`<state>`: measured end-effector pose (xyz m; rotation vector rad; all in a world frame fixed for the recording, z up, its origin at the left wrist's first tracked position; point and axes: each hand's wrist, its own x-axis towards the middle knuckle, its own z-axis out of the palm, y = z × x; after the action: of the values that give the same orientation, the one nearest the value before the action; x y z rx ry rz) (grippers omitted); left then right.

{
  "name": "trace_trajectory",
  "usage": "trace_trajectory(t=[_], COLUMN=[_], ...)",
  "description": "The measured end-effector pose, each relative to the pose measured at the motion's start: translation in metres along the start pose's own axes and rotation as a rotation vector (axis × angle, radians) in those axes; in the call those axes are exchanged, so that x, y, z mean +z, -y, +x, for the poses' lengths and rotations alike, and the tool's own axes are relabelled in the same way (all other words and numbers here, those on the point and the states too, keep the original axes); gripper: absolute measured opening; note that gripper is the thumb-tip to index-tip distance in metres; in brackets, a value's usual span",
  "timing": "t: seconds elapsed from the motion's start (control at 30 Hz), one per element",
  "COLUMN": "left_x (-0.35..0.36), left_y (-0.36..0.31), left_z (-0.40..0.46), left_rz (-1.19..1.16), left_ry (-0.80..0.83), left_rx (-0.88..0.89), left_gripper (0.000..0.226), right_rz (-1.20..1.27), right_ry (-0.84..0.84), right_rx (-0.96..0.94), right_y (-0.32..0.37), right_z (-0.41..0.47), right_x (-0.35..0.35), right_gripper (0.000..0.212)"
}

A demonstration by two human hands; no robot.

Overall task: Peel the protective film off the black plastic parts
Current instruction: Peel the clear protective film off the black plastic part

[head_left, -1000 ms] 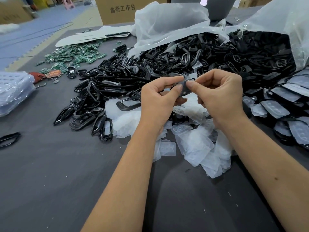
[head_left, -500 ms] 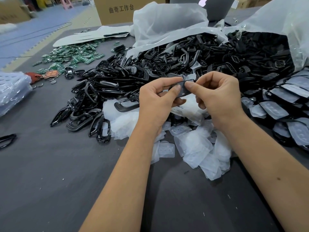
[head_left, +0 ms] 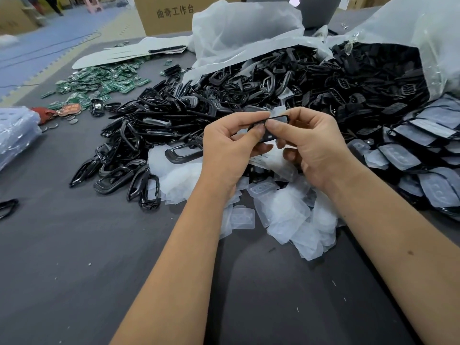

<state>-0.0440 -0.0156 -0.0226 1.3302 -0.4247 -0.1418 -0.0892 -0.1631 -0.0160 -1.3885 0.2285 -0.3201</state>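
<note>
A dark grey table (head_left: 74, 270) carries everything; across its far half a heap of black plastic frames (head_left: 224, 105) spills from torn clear bags (head_left: 249, 28); on the right lie film-covered black parts (head_left: 428, 135), stacked and overlapping; near the person sits a pile of peeled film pieces (head_left: 293, 220), just beneath the wrists; green circuit boards (head_left: 99, 80) lie scattered at the far left; above the film pile the left hand (head_left: 226, 153) and right hand (head_left: 316, 145) meet, thumbs and forefingers of both pinching one small black part (head_left: 276, 120), the remaining fingers curled underneath.
</note>
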Motion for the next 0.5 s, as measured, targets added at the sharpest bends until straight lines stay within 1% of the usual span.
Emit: trace_trajectory(t=[0.2, 0.3, 0.4, 0.5], left_x=[0.0015, 0.0013, 0.0009, 0.0001], left_y=[-0.0011, -0.0001, 0.0005, 0.001], left_z=[-0.0005, -0.0001, 0.0007, 0.0013], left_rz=[-0.015, -0.013, -0.007, 0.001], left_ry=[-0.018, -0.029, -0.05, -0.082], left_rx=[0.0, 0.0, 0.003, -0.004], left_gripper=[0.019, 0.02, 0.021, 0.02], right_rz=[0.018, -0.024, -0.082, -0.05], right_ry=[-0.008, -0.026, -0.038, -0.03], right_rx=[-0.038, -0.104, -0.177, -0.169], right_y=[0.0008, -0.0008, -0.0019, -0.001], right_z=[0.0006, 0.0008, 0.0004, 0.0007], right_x=[-0.0017, -0.0007, 0.0003, -0.0009], right_gripper=[0.007, 0.009, 0.003, 0.008])
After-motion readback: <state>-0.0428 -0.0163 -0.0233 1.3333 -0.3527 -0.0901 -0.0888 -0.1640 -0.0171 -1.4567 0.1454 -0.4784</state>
